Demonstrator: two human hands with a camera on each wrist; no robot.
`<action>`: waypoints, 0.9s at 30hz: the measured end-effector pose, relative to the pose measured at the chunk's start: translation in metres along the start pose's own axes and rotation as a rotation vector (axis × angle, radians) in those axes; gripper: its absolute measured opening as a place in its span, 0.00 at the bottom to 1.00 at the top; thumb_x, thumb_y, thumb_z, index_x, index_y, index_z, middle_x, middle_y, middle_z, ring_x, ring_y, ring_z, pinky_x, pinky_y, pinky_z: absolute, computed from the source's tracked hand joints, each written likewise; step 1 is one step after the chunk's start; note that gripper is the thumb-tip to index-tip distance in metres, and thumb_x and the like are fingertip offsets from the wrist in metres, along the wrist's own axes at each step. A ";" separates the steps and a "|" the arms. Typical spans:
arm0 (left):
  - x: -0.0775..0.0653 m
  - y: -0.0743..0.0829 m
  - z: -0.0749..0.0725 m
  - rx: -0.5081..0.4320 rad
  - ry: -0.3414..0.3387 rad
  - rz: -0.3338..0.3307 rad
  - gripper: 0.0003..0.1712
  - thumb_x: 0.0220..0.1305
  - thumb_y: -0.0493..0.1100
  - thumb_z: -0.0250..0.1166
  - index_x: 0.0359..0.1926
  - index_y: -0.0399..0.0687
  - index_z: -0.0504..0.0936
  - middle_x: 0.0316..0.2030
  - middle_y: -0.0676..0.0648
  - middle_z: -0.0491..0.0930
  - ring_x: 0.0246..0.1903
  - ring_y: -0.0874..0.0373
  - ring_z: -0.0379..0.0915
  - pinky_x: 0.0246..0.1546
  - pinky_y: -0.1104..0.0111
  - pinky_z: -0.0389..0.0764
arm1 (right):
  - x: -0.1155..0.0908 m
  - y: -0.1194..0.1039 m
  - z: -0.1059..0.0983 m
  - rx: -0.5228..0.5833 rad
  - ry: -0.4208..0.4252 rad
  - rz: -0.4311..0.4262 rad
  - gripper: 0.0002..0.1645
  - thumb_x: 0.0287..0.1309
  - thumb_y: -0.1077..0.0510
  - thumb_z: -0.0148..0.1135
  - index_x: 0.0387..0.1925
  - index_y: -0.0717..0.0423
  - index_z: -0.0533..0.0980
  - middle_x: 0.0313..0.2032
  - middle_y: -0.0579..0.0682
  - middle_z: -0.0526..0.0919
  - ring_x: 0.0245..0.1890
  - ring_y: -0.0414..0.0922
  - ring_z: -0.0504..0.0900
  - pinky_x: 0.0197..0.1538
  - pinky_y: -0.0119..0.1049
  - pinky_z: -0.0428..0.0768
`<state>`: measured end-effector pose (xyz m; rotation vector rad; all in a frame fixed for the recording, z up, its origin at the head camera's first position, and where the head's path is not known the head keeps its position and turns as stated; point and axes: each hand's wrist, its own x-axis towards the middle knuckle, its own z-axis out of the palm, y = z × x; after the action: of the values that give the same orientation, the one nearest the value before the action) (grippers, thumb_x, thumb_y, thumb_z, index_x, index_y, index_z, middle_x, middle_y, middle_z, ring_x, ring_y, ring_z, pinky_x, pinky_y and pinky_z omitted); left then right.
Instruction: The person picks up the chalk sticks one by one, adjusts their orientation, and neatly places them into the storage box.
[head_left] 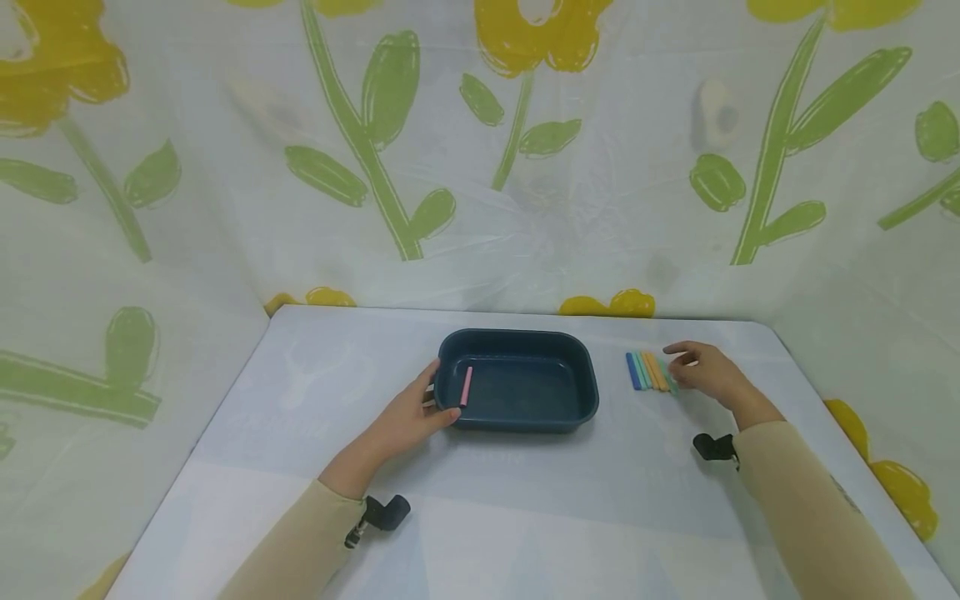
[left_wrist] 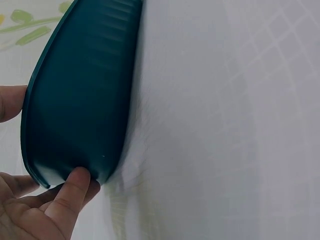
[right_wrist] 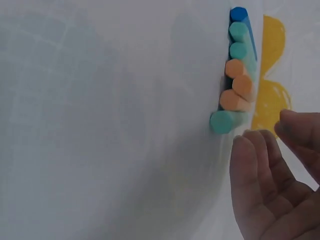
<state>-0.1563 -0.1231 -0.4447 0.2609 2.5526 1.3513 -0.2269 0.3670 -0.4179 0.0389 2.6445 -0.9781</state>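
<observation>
Though near, chalks [head_left: 648,372] outside right grip [head_left: 712,374]

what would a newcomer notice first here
The printed yellow flower at top centre probably stands out. Below it sits a dark tray, gripped at its left end by the left hand, with one pink stick inside. Further right, coloured sticks lie in a row by the right hand.

Flower-printed sheet [head_left: 600,242] behind a pale table [head_left: 540,517].
</observation>
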 end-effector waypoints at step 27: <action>0.000 -0.003 0.001 0.004 0.003 0.001 0.55 0.65 0.55 0.69 0.81 0.51 0.44 0.76 0.37 0.55 0.65 0.40 0.69 0.63 0.51 0.73 | 0.019 0.014 -0.015 0.000 -0.306 0.003 0.45 0.62 0.65 0.64 0.75 0.65 0.53 0.52 0.63 0.71 0.49 0.52 0.71 0.49 0.38 0.77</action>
<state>-0.1563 -0.1239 -0.4482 0.2609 2.5585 1.3481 -0.2476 0.3859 -0.4214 -0.0990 2.3641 -0.9027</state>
